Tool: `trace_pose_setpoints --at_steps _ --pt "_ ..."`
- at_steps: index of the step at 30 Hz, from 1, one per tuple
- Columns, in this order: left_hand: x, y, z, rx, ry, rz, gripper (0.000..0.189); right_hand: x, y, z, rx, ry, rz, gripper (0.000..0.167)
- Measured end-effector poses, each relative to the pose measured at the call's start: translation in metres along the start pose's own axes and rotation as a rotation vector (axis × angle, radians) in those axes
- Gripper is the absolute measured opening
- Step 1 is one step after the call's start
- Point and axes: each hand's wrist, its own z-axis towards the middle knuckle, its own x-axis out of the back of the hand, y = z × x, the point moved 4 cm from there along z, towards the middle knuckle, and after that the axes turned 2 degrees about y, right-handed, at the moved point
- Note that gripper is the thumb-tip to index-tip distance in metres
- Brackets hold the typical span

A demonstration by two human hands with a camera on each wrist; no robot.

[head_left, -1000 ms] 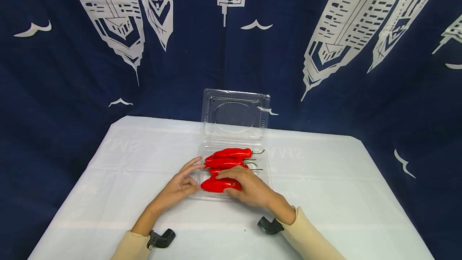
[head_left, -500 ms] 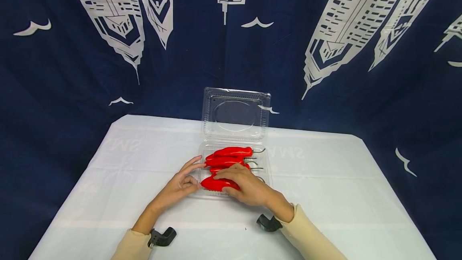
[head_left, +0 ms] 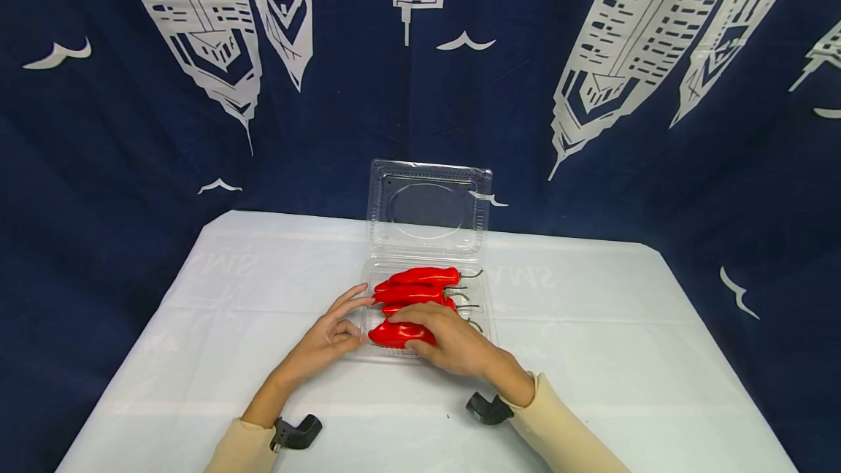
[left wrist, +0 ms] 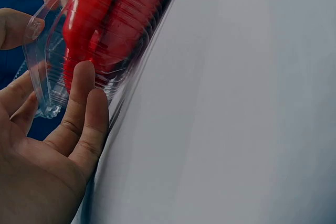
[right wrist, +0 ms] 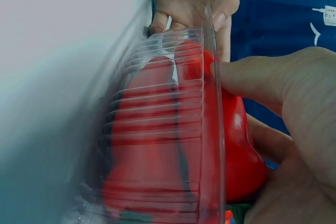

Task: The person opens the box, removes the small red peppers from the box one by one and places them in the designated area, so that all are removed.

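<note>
In the head view, a clear plastic clamshell box (head_left: 486,341) lies with its lid raised. Several long red peppers (head_left: 423,277) rest side by side in it, their stems to the right. At the front of the box, my right hand (head_left: 453,338) grips a thick red pepper (head_left: 390,334) with thumb and fingers. My left hand (head_left: 328,334) steadies the box's left edge. In the left wrist view its thumb (left wrist: 23,27) is on the rim and other fingers (left wrist: 84,85) are against the ribbed outer wall. My right palm hides part of the peppers.
The upright transparent lid (head_left: 427,210) stands behind the peppers at the far table edge. White cloth covers the table (head_left: 591,356). Behind hangs a dark blue curtain (head_left: 407,108) with white buildings and birds. Black wrist mounts (head_left: 298,431) sit on both cuffs.
The gripped pepper has shifted slightly within the box, and a curved stem now shows to the right of my right hand. My left hand has stayed at the box's edge.
</note>
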Motion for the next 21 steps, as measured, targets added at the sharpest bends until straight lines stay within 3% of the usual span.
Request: trace_pose_setpoints --at_steps 9,21 --pt "-0.001 0.000 -0.001 0.008 0.001 -0.003 0.059 0.003 -0.001 0.000 -0.001 -0.014 0.013 0.036" --pt "-0.001 0.000 0.000 0.011 0.003 0.007 0.059 0.014 -0.004 0.000 0.066 0.049 0.037 0.037"
